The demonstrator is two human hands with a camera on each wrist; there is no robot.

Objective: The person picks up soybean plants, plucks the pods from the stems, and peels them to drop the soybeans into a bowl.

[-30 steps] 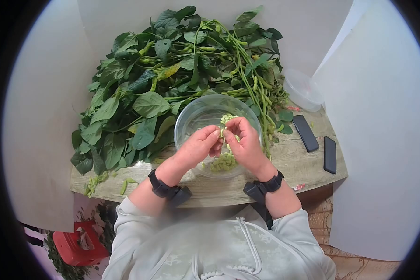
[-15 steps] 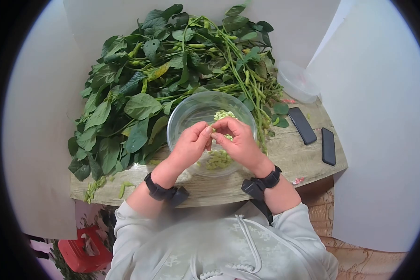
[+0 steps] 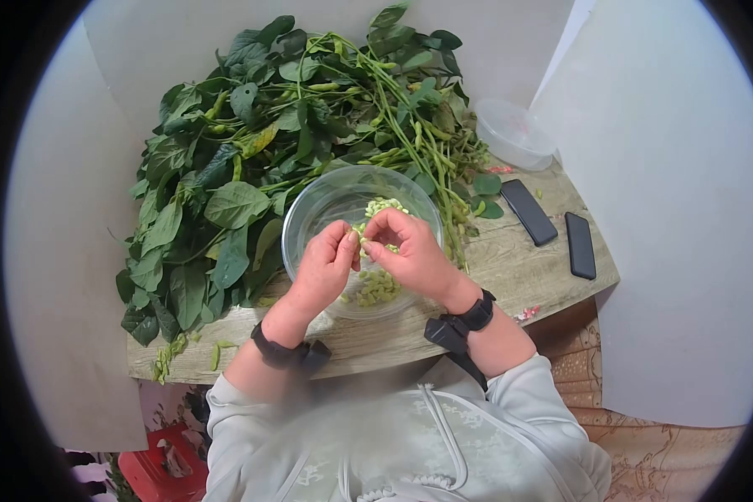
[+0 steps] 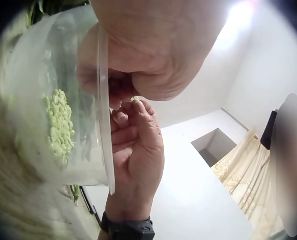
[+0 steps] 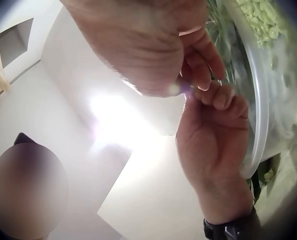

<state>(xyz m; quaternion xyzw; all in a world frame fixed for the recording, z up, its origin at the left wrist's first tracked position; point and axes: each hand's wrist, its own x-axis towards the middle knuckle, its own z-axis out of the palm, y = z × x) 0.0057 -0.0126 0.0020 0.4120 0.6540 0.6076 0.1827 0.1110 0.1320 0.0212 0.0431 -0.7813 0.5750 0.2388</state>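
Observation:
Over a clear round bowl (image 3: 291,219), the left hand (image 3: 325,261) and right hand (image 3: 408,255) meet fingertip to fingertip. Between them is a small pale green piece (image 4: 135,99), pinched by the right thumb and finger in the left wrist view. The left fingers are curled with the thumb pressed to them at the same spot; what they pinch is mostly hidden. Shelled green beans (image 3: 378,287) lie in the bowl, with more (image 3: 385,206) toward its far side.
Leafy bean plants (image 3: 234,203) with pods are heaped behind and left of the bowl. Loose pods (image 3: 167,356) lie at the table's left front edge. Two black phones (image 3: 529,212) (image 3: 580,245) and a clear container (image 3: 514,134) are at the right. A red stool (image 3: 163,468) stands below.
The head view has shifted, so the bowl and plants appear farther left. Both hands stay together above the bowl, their fingertips slightly moved.

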